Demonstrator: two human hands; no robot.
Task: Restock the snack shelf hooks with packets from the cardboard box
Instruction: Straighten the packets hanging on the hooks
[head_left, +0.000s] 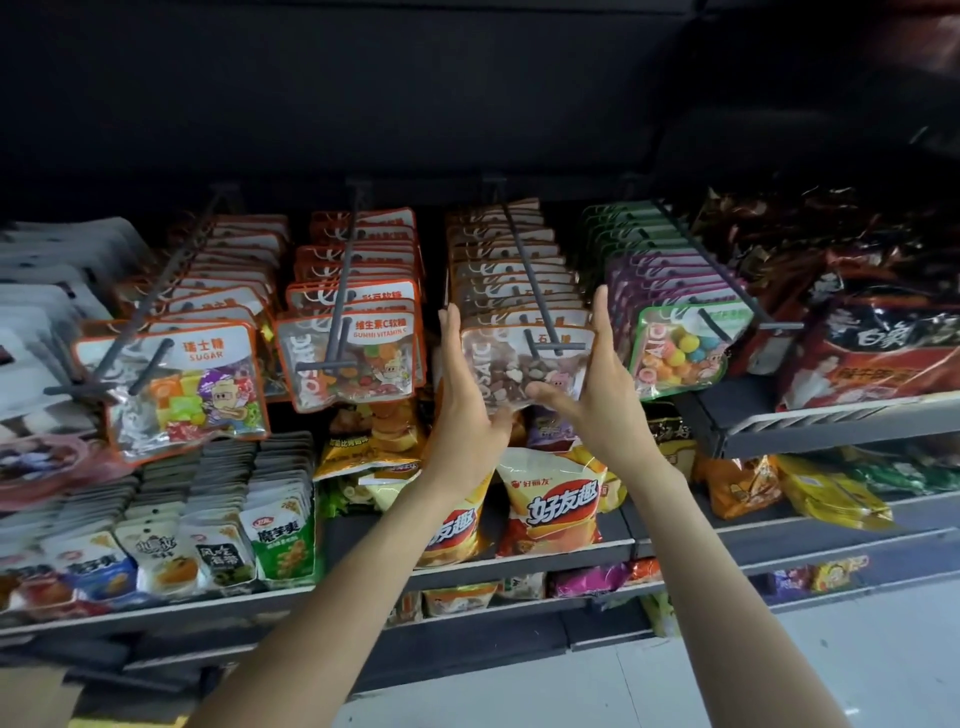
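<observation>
Box corner is peeking in bottom-left (mostly cut off). Left hand and right hand, fingers straight, are pressing the front packet's sides on its hook. Packets behind are overlapping, labels hidden.

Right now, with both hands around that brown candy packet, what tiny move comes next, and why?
Probably push the brown candy packet back along its hook. The left hand and right hand flank it with straight fingers, and it hangs at the hook's front tip, ahead of the row behind.
</observation>
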